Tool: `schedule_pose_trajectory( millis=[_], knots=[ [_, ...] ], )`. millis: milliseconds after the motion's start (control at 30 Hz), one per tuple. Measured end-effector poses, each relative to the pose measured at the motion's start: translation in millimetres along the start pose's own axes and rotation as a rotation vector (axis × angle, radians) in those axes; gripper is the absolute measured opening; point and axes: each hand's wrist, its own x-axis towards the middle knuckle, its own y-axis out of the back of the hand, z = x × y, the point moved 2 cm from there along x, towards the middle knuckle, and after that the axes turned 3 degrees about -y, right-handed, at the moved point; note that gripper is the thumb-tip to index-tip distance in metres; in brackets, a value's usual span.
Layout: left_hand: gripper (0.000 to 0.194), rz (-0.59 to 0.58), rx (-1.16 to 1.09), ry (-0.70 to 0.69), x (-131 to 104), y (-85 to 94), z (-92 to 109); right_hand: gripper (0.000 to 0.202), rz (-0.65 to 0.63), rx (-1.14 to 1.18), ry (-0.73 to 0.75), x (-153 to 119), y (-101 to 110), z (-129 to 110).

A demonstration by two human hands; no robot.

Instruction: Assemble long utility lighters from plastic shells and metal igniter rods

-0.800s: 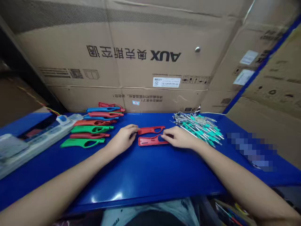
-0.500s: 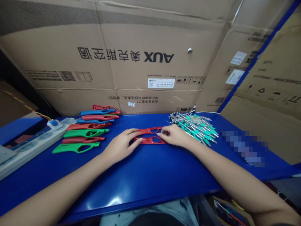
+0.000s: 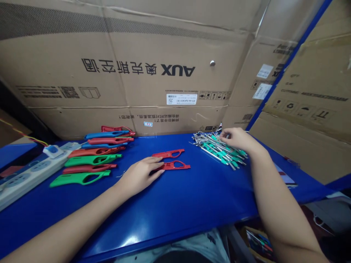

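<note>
Two red plastic shell halves, an upper one [image 3: 175, 153] and a lower one [image 3: 177, 166], lie side by side on the blue table. My left hand [image 3: 142, 171] rests over their left ends, its fingers on the red plastic and the thumb a little apart. Above the back right edge of a pile of metal rods with green parts [image 3: 219, 149] is my right hand [image 3: 237, 138]. Its thumb and forefinger are curled together at the rods; whatever lies between them is too small to make out.
Red, blue and green handles [image 3: 94, 159] are lined up at the left, beside a white power strip [image 3: 41, 166]. Cardboard [image 3: 137, 44] stands behind the table [image 3: 164, 212]. A flat item [image 3: 286, 177] lies at the right.
My right hand has left the red shells and moved right to the rod pile. My left hand stays on the shells. The view has shifted slightly.
</note>
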Motion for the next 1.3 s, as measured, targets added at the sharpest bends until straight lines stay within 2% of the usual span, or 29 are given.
schedule_pose_trajectory(
  millis=[133, 233, 400, 667, 767, 900, 1000, 1067, 1200, 1300],
  knots=[
    [0.035, -0.005, -0.001, 0.021, 0, 0.3, -3, 0.010, -0.130, 0.013, -0.005, 4, -12, 4],
    [0.032, 0.000, -0.001, 0.039, -1, 3.4, -4, 0.009, -0.172, -0.005, -0.036, 5, -18, 1],
    [0.030, 0.001, -0.014, 0.081, -2, 7.0, -3, 0.008, -0.185, -0.044, -0.062, 4, -23, -4],
    [0.031, 0.015, -0.047, 0.092, -1, 8.4, -1, 0.010, -0.147, -0.047, -0.022, 4, -23, -8],
    [0.031, 0.036, -0.046, 0.085, -1, 9.3, -3, 0.011, -0.041, 0.003, 0.043, 3, -18, -11],
    [0.030, 0.027, -0.027, 0.082, -1, 11.8, -4, 0.013, 0.223, 0.064, 0.186, 0, -12, -24],
    [0.028, 0.018, -0.037, 0.086, -1, 14.3, -6, 0.013, 0.360, 0.085, 0.269, -5, -10, -36],
    [0.027, 0.011, -0.044, 0.090, -1, 15.3, -8, 0.012, 0.385, 0.097, 0.280, -7, -10, -42],
    [0.028, 0.003, -0.046, 0.095, -2, 14.6, -10, 0.011, 0.343, 0.115, 0.243, -8, -12, -46],
    [0.033, 0.073, -0.071, 0.112, 0, 13.8, -6, 0.011, 0.330, 0.126, 0.225, -7, -14, -45]
  ],
)
